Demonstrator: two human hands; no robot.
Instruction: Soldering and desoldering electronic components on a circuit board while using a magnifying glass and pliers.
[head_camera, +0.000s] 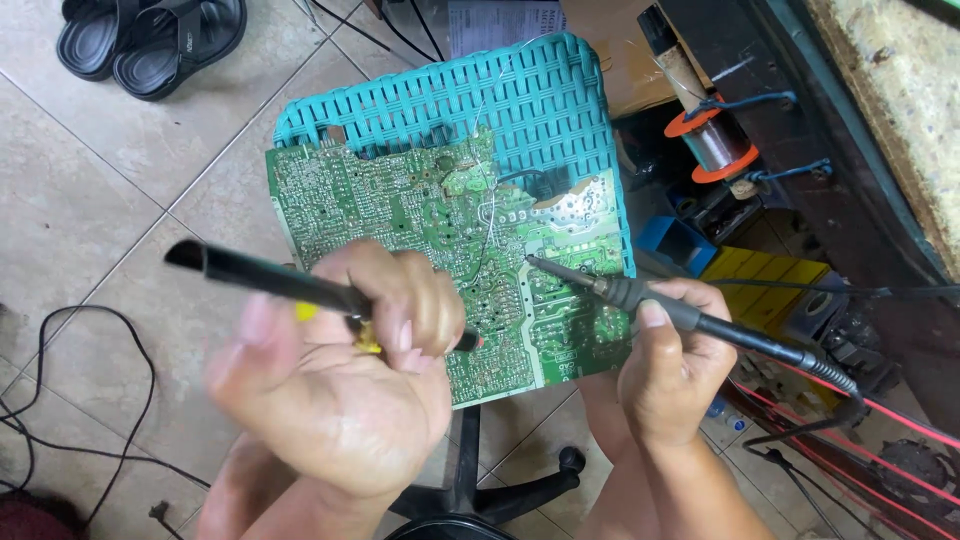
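A large green circuit board (400, 210) lies solder side up on a teal woven plastic stool seat (540, 100). My left hand (340, 370) is closed around a black rod-shaped tool with a yellow part (260, 275), held over the board's near left corner. Gripped like a pen in my right hand (670, 370) is a grey soldering iron (620, 292), its tip touching the board near the middle right. A thin strand of solder wire (487, 215) stands up from the board just left of the tip.
A solder spool with orange flanges (715, 145) sits at the right beside a dark bench edge. A blue box (672, 243) and a yellow box (765, 290) lie below it. Black sandals (150, 35) rest at the top left. Black cables (60, 400) trail on the tiled floor.
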